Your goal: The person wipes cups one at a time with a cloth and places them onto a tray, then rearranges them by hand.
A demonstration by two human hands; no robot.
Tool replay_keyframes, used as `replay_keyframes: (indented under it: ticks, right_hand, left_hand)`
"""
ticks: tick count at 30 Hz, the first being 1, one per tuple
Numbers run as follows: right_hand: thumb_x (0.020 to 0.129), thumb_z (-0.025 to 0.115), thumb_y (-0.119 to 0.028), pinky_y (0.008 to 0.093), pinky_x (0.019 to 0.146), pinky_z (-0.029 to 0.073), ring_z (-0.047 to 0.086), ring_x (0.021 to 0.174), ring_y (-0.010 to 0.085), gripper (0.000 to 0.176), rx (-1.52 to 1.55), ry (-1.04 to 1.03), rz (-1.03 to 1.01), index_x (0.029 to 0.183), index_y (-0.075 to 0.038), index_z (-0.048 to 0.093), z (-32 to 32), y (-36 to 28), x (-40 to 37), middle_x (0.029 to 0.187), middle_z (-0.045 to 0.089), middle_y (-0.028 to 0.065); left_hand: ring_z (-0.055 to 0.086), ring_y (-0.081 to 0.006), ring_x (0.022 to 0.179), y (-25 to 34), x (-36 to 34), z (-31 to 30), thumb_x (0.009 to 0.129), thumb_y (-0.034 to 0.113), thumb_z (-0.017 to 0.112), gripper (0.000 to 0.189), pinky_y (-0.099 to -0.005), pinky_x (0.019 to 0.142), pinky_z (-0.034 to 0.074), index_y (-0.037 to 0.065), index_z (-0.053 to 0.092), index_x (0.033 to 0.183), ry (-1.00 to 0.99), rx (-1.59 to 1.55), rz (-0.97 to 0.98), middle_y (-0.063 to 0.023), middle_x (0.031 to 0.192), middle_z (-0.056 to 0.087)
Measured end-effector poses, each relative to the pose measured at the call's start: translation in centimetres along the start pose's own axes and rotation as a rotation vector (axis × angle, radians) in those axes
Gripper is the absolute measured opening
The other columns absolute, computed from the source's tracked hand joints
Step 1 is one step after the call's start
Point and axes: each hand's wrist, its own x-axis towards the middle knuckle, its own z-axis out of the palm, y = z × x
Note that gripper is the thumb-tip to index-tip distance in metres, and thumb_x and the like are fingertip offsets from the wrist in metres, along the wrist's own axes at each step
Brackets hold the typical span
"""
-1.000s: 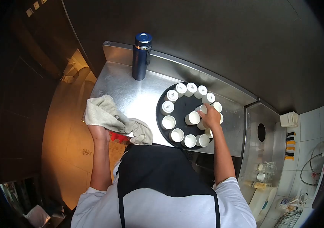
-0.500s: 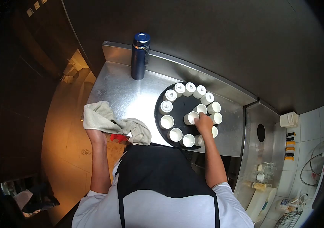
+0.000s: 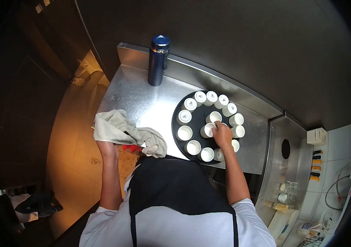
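Note:
My right hand (image 3: 223,135) reaches over a round black tray (image 3: 202,114), its fingers closed at the rim of a white cup (image 3: 207,131). Another white cup (image 3: 214,118) stands just behind that one, and a third is partly hidden by my hand. A ring of several white cups lines the tray's edge. Those at the far left, such as this upside-down cup (image 3: 184,117), show marked bases; the nearer ones, like this upright cup (image 3: 185,133), show open mouths. My left hand (image 3: 108,148) grips a grey cloth (image 3: 132,132), which covers its fingers.
A dark blue flask (image 3: 156,61) stands at the back of the steel counter (image 3: 126,88), near its raised rear edge. To the right is a second steel surface with a round dark hole (image 3: 285,149). Knives with yellow-and-black handles (image 3: 316,164) and glasses (image 3: 291,191) are farther right.
The whole view has shifted slightly, moving the counter a little rightward. Inside the ring, the cups near my right hand sit slightly differently. My left hand keeps the cloth.

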Motion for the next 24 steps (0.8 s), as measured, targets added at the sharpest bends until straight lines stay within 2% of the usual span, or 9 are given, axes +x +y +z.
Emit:
replay_keyframes:
  ticks: [2, 4, 6, 10, 12, 14, 15, 19, 24]
  right_hand:
    - [0.084, 0.079, -0.031, 0.0517, 0.078, 0.056, 0.073, 0.087, 0.0407, 0.042, -0.018, -0.044, -0.014, 0.118, -0.008, 0.072, -0.7, 0.1, 0.3, 0.095, 0.075, 0.0219]
    - [0.087, 0.079, -0.036, 0.0498, 0.077, 0.056, 0.073, 0.091, 0.0397, 0.047, -0.124, -0.029, 0.097, 0.121, -0.004, 0.07, -3.6, -2.6, 0.1, 0.096, 0.076, 0.0204]
    - [0.088, 0.078, -0.04, 0.0499, 0.076, 0.056, 0.073, 0.09, 0.0397, 0.049, -0.127, 0.143, 0.009, 0.12, -0.003, 0.071, -4.7, -4.2, 0.6, 0.095, 0.075, 0.0212]
    - [0.088, 0.08, -0.036, 0.051, 0.066, 0.055, 0.071, 0.076, 0.0414, 0.037, 0.066, 0.145, -0.144, 0.098, -0.002, 0.069, -4.4, -10.3, 2.2, 0.08, 0.072, 0.0208]
    - [0.088, 0.075, -0.054, 0.0499, 0.067, 0.057, 0.073, 0.075, 0.0411, 0.057, -0.028, 0.029, -0.15, 0.093, 0.002, 0.068, -2.1, -12.6, 3.5, 0.078, 0.072, 0.0226]
    - [0.084, 0.076, -0.06, 0.049, 0.068, 0.058, 0.073, 0.075, 0.0411, 0.064, -0.088, -0.079, -0.149, 0.092, 0.003, 0.068, -1.2, -14.7, 4.3, 0.078, 0.073, 0.0228]
    - [0.081, 0.075, -0.066, 0.0501, 0.068, 0.057, 0.073, 0.076, 0.0423, 0.072, -0.072, -0.041, -0.137, 0.094, 0.005, 0.069, -0.4, -15.0, 4.4, 0.078, 0.072, 0.0243]
    - [0.078, 0.084, -0.049, 0.0502, 0.07, 0.058, 0.074, 0.078, 0.0403, 0.062, -0.017, -0.096, -0.115, 0.101, 0.004, 0.064, -0.1, -14.5, 5.2, 0.082, 0.074, 0.0228]
    - [0.076, 0.08, -0.039, 0.0508, 0.076, 0.058, 0.073, 0.085, 0.0404, 0.057, 0.047, -0.064, -0.095, 0.109, 0.004, 0.061, -0.2, -14.8, 4.1, 0.092, 0.072, 0.0247]
  left_hand:
    - [0.06, -0.0237, 0.127, 0.3, -0.1, 0.0, 0.11, 0.036, 0.049, 0.05, -0.0379, 0.109, 0.049, 0.0, 0.051, 0.144, -0.052, -0.007, 0.008, -0.0115, 0.14, 0.06]
    - [0.058, -0.0257, 0.133, 1.3, -0.9, 0.6, 0.11, 0.038, 0.048, 0.055, -0.0397, 0.113, 0.048, -0.001, 0.048, 0.148, -0.121, -0.019, 0.038, -0.0143, 0.146, 0.057]
    - [0.051, -0.0273, 0.14, 2.8, -2.0, 0.9, 0.108, 0.037, 0.05, 0.058, -0.0416, 0.116, 0.044, 0.0, 0.042, 0.153, -0.29, -0.122, 0.079, -0.0154, 0.153, 0.05]
    - [0.045, -0.0343, 0.146, 6.1, -2.7, 1.7, 0.108, 0.042, 0.048, 0.064, -0.0482, 0.123, 0.036, 0.002, 0.037, 0.156, -0.667, -0.498, 0.176, -0.0185, 0.158, 0.044]
    - [0.045, -0.0309, 0.145, 7.8, -2.1, 1.4, 0.106, 0.038, 0.052, 0.059, -0.0455, 0.121, 0.038, 0.005, 0.043, 0.154, -0.63, -0.539, 0.218, -0.0157, 0.156, 0.048]
    - [0.046, -0.0303, 0.144, 8.6, -0.5, 1.8, 0.106, 0.037, 0.052, 0.058, -0.0452, 0.12, 0.039, 0.005, 0.043, 0.154, -0.5, -0.561, 0.19, -0.0156, 0.155, 0.049]
    - [0.046, -0.0301, 0.144, 8.6, 0.2, 2.3, 0.106, 0.037, 0.052, 0.058, -0.045, 0.12, 0.039, 0.005, 0.044, 0.153, -0.444, -0.562, 0.161, -0.0155, 0.155, 0.049]
    - [0.048, -0.0289, 0.142, 6.0, 2.3, 4.4, 0.106, 0.036, 0.052, 0.056, -0.0443, 0.119, 0.04, 0.005, 0.045, 0.152, -0.327, -0.549, -0.015, -0.0154, 0.152, 0.051]
    - [0.05, -0.0276, 0.139, 2.5, 0.7, 7.1, 0.106, 0.035, 0.052, 0.054, -0.0435, 0.118, 0.041, 0.004, 0.047, 0.15, -0.358, -0.552, -0.181, -0.0151, 0.15, 0.053]
